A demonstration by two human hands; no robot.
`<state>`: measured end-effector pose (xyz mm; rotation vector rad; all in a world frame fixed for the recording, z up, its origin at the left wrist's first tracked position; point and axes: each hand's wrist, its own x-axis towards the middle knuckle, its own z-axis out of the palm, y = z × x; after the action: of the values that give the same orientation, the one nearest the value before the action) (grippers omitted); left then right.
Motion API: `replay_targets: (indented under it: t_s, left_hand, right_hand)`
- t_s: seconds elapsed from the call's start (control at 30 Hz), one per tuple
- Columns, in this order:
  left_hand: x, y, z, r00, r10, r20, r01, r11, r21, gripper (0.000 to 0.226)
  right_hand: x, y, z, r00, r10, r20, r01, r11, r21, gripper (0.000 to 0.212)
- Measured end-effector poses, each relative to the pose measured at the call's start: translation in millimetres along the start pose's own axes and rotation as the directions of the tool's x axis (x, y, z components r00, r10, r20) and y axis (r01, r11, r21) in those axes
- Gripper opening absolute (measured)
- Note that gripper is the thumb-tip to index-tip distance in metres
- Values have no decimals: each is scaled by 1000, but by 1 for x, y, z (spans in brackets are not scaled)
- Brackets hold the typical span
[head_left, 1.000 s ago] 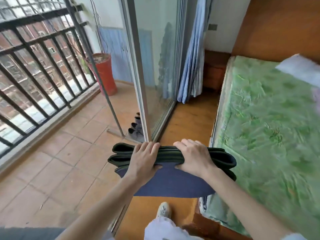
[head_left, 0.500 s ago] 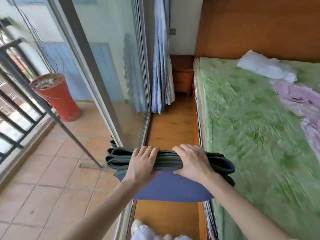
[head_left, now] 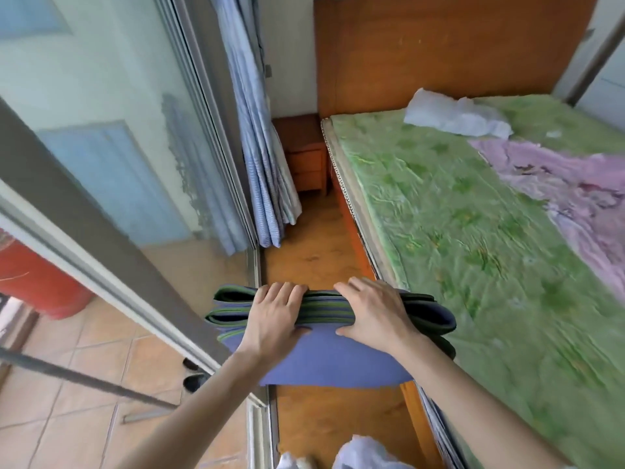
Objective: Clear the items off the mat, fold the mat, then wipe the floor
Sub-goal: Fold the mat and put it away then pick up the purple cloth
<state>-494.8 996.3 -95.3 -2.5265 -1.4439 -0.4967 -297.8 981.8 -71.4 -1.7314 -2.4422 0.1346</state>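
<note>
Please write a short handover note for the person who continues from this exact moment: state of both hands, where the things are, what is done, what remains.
Left hand: grips the folded mat from above, fingers over its far edge.
Right hand: grips the same mat beside it.
Mat: folded in layers, carried in the air over the wooden floor, between the glass sliding door and the bed.
Done: mat folded.
Left: put the mat down somewhere, then wipe the floor. No cloth is in view.

no readable text, no labels, no brands, no numbers, no signs anywhere in view
</note>
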Motion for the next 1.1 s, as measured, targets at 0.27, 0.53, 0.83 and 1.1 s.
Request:
replay_targets:
  t_s: [0.27, 0.53, 0.83, 1.1]
  left_hand:
    - [82, -31, 45, 1000, 9, -12, -10, 1000, -29, 77]
    - [193, -45, 99, 998, -61, 10, 61, 998, -20, 80]
    - [298, -59, 142, 987, -155, 35, 156, 988, -23, 73]
    - [401, -106, 190, 987, -142, 71, 144, 989, -18, 75]
  right_hand:
    - [81, 49, 2, 1000, 17, 19, -17, 1000, 1, 63]
    - [181, 137, 2, 999, -38, 36, 38, 999, -11, 66]
    - [282, 218, -9, 992, -111, 60, 113, 993, -34, 60]
    - [381, 271, 5, 997, -58, 52, 59, 998, -11, 66]
